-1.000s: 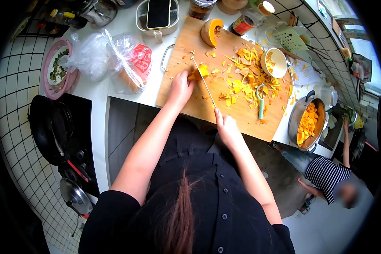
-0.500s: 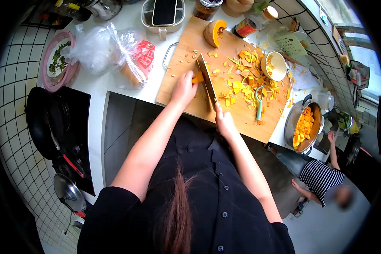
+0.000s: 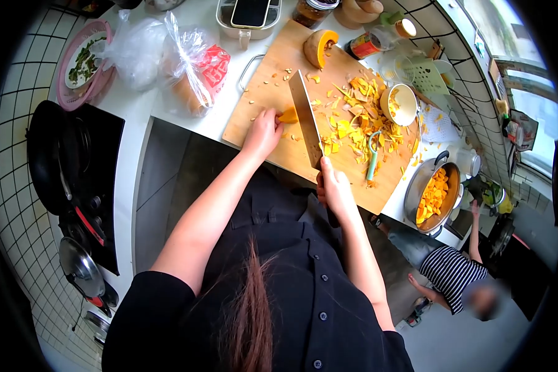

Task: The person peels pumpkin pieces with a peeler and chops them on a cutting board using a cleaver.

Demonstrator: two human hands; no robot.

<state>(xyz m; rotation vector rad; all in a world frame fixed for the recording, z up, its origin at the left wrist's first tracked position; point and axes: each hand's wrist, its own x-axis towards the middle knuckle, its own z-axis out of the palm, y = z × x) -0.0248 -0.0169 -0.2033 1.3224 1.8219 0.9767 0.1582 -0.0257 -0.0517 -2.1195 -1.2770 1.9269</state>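
Observation:
My right hand is wrapped round the handle of a cleaver, whose broad blade stands over the wooden cutting board. Just left of the blade, my left hand holds a piece of orange pumpkin against the board with closed fingers. Pumpkin peelings and scraps are scattered to the right of the cleaver. Among them lies a pale green peeler. A larger cut pumpkin chunk rests near the board's far edge.
At right, a steel pot holds pumpkin pieces. A cream bowl sits on the board. Plastic bags, a pink basket and a phone are on the counter. A person in a striped top is at lower right.
The cleaver's blade has moved slightly right, away from the pumpkin piece, and shows more of its flat face. My left hand still has the piece. The whole view has shifted slightly.

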